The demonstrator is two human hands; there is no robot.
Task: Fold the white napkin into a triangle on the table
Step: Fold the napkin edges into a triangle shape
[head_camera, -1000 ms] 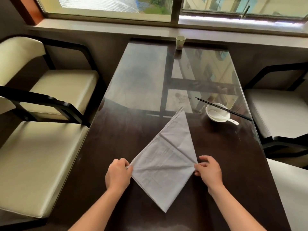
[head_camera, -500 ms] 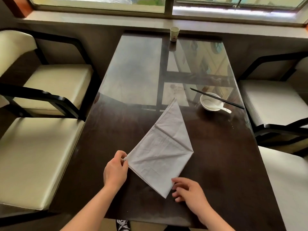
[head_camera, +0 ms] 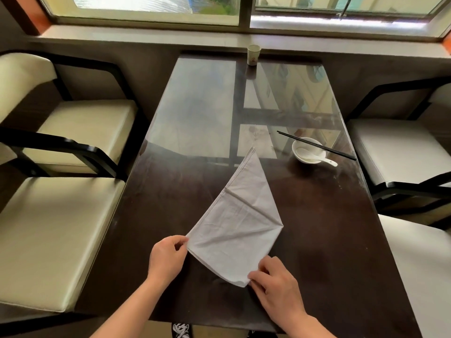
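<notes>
The dark desk [head_camera: 317, 228] is carrying the white napkin [head_camera: 239, 215], which is lying kite-shaped near its front edge, long axis pointing away toward the window. The left grip [head_camera: 167, 258] is pinching its left corner and the right grip [head_camera: 275, 284] its near corner. The cloth is stretching ahead of both. The far cup [head_camera: 253, 54] is showing a red mark too small to read.

Hands [head_camera: 167, 258] [head_camera: 277, 281] on napkin [head_camera: 239, 215] corners

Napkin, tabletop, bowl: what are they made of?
napkin: likely woven cloth, matte; creases and a hemmed edge show.
tabletop: dark wood look under a glossy, probably glass sheet; it mirrors the window.
bowl: glazed white ceramic, apparently; smooth shine.
</notes>
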